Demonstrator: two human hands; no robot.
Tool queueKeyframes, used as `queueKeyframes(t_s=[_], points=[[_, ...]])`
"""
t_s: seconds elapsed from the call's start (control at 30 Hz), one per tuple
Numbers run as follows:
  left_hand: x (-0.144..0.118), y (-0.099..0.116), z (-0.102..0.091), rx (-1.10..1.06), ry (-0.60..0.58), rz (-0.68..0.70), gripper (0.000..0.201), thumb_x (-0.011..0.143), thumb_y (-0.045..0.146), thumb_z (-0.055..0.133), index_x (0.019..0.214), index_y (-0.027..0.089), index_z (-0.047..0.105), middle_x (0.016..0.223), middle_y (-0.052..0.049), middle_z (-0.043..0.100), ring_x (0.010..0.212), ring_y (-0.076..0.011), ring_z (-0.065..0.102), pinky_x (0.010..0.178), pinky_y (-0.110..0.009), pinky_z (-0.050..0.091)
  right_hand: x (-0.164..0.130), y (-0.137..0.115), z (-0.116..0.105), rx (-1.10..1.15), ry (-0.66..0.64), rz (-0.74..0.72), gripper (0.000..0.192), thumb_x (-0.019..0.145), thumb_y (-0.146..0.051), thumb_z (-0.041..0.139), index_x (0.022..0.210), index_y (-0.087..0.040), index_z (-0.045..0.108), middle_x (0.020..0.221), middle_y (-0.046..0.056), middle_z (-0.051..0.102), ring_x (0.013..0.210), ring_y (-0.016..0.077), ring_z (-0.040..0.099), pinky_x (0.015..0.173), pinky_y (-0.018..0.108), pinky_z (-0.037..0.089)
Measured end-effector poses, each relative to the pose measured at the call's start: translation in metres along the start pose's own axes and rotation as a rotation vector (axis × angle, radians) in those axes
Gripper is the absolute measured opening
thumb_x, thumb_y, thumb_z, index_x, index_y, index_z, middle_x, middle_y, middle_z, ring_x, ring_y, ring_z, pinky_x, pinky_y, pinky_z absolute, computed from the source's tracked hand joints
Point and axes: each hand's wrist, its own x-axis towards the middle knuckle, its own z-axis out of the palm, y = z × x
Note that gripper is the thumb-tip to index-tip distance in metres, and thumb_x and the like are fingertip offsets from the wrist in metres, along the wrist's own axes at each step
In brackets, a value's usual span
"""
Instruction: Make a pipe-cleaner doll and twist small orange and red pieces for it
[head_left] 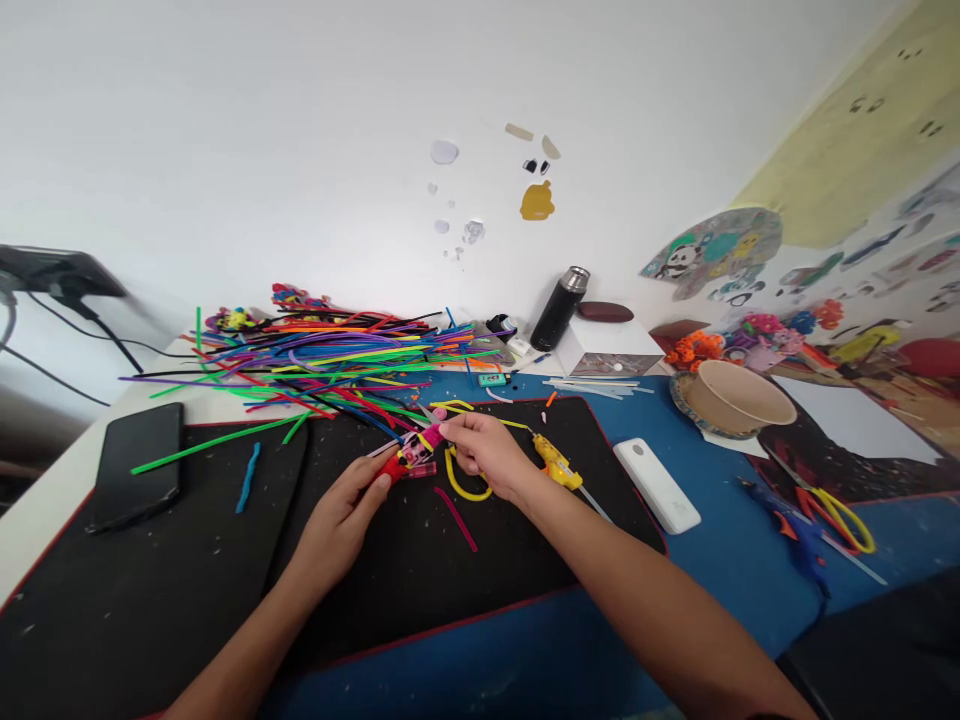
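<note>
White wall backs a cluttered craft surface, where both hands meet over a black mat: the left hand pinches the red end of a small pipe-cleaner figure, the right hand grips its pink tip. This looks like a shaping step; twisting next calls for a firm left hold. A yellow glue gun lies just right of the right hand, loose pipe cleaners beyond both.

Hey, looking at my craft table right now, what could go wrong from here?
The yellow glue gun lies right by your right hand; if it is hot, your wrist could brush its tip. The small pipe-cleaner figure is pinched only at its ends by both hands, the left hand low, so it may bend or slip.
</note>
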Motion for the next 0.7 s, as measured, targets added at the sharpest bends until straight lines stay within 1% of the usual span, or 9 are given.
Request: queueKeyframes(t_s=[0.1, 0.17, 0.23, 0.3, 0.4, 0.47, 0.6, 0.7], points=[[0.0004, 0.0004, -0.0007, -0.092, -0.020, -0.085, 0.056, 0.090, 0.056, 0.062, 0.134, 0.023, 0.071, 0.115, -0.009, 0.073, 0.100, -0.0267, 0.067, 0.096, -0.039, 0.053, 0.0028, 0.0016, -0.0023, -0.026, 0.008, -0.006, 0.035, 0.071, -0.044, 0.083, 0.078, -0.018, 0.061, 0.049, -0.012, 0.039, 0.038, 0.0045, 0.029, 0.040, 0.022, 0.012], [0.0003, 0.0007, -0.0005, -0.164, -0.034, -0.161, 0.059, 0.085, 0.058, 0.069, 0.132, 0.023, 0.072, 0.113, -0.009, 0.075, 0.099, -0.0279, 0.067, 0.094, -0.040, 0.053, 0.0045, 0.0026, -0.0042, -0.051, 0.012, -0.007, 0.034, 0.071, -0.044, 0.083, 0.079, -0.018, 0.062, 0.049, -0.011, 0.041, 0.038, 0.0047, 0.030, 0.040, 0.022, 0.013], [0.0000, 0.0009, 0.0001, -0.239, -0.066, -0.239, 0.062, 0.081, 0.057, 0.074, 0.132, 0.021, 0.072, 0.107, -0.008, 0.076, 0.094, -0.0273, 0.066, 0.090, -0.039, 0.053, 0.0061, 0.0038, -0.0061, -0.071, 0.014, -0.011, 0.033, 0.072, -0.043, 0.083, 0.080, -0.018, 0.063, 0.049, -0.011, 0.042, 0.038, 0.0047, 0.031, 0.039, 0.022, 0.014], [-0.0001, 0.0011, 0.0009, -0.312, -0.105, -0.296, 0.061, 0.079, 0.054, 0.078, 0.130, 0.020, 0.072, 0.097, -0.006, 0.075, 0.087, -0.0246, 0.065, 0.083, -0.035, 0.052, 0.0074, 0.0048, -0.0074, -0.084, 0.012, -0.018, 0.033, 0.073, -0.043, 0.082, 0.081, -0.018, 0.062, 0.050, -0.010, 0.044, 0.037, 0.0046, 0.031, 0.038, 0.021, 0.015], [0.0003, 0.0020, 0.0020, -0.415, -0.157, -0.325, 0.051, 0.078, 0.051, 0.080, 0.116, 0.017, 0.077, 0.082, -0.003, 0.070, 0.076, -0.0201, 0.060, 0.073, -0.030, 0.048, 0.0085, 0.0054, -0.0080, -0.095, -0.003, -0.031, 0.033, 0.074, -0.043, 0.081, 0.080, -0.018, 0.062, 0.050, -0.011, 0.044, 0.037, 0.0046, 0.031, 0.037, 0.021, 0.016], [0.0006, 0.0029, 0.0025, -0.478, -0.176, -0.337, 0.044, 0.078, 0.049, 0.080, 0.109, 0.017, 0.078, 0.079, -0.003, 0.067, 0.072, -0.0185, 0.057, 0.069, -0.029, 0.046, 0.0085, 0.0048, -0.0075, -0.100, -0.010, -0.038, 0.032, 0.074, -0.043, 0.081, 0.079, -0.018, 0.061, 0.050, -0.011, 0.043, 0.037, 0.0047, 0.031, 0.037, 0.021, 0.016], [0.0005, 0.0047, 0.0035, -0.512, -0.229, -0.363, 0.043, 0.081, 0.046, 0.078, 0.111, 0.017, 0.074, 0.077, -0.003, 0.066, 0.064, -0.0161, 0.054, 0.062, -0.027, 0.043, 0.0067, 0.0016, -0.0055, -0.131, -0.029, -0.047, 0.032, 0.074, -0.043, 0.080, 0.078, -0.018, 0.061, 0.049, -0.011, 0.043, 0.037, 0.0052, 0.032, 0.037, 0.022, 0.016], [-0.0006, 0.0070, 0.0042, -0.496, -0.284, -0.364, 0.042, 0.083, 0.047, 0.076, 0.112, 0.016, 0.072, 0.085, -0.006, 0.070, 0.063, -0.0158, 0.055, 0.058, -0.027, 0.042, 0.0050, -0.0008, -0.0038, -0.161, -0.041, -0.049, 0.032, 0.074, -0.043, 0.081, 0.078, -0.018, 0.062, 0.049, -0.011, 0.044, 0.037, 0.0052, 0.032, 0.037, 0.022, 0.017]])
